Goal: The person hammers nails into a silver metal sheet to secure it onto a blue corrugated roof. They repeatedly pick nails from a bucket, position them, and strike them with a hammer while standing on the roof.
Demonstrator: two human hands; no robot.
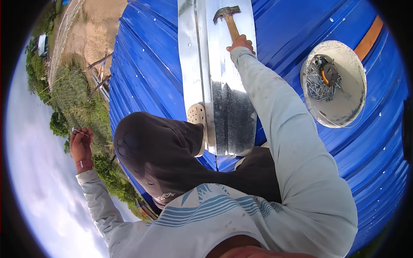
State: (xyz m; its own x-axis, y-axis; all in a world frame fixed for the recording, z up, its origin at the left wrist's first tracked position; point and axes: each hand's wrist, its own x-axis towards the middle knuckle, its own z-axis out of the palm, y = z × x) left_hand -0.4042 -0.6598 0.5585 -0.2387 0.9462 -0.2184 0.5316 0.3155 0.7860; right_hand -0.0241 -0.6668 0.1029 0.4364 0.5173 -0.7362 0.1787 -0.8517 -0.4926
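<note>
My right hand [242, 44] is wrapped round the wooden handle of a claw hammer [232, 28]. The hammer's dark head lies over a long, shiny metal sheet [234, 71], which runs along the blue roof between my feet. Off to the left, my left hand [81, 145] is raised and pinches a nail [80, 131] between the fingers. On my right stands a whitish, stained bucket [355, 92]. Inside it are several loose nails [317, 86] and a black and orange tape measure [329, 75].
Ribbed blue roofing [146, 64] slopes away on both sides, dotted with fastener heads. A beige clog [197, 115] on my foot rests on the metal sheet. A brown strip [370, 38] lies behind the bucket. Beyond the left roof edge are wooden poles [100, 61], grass and bare ground.
</note>
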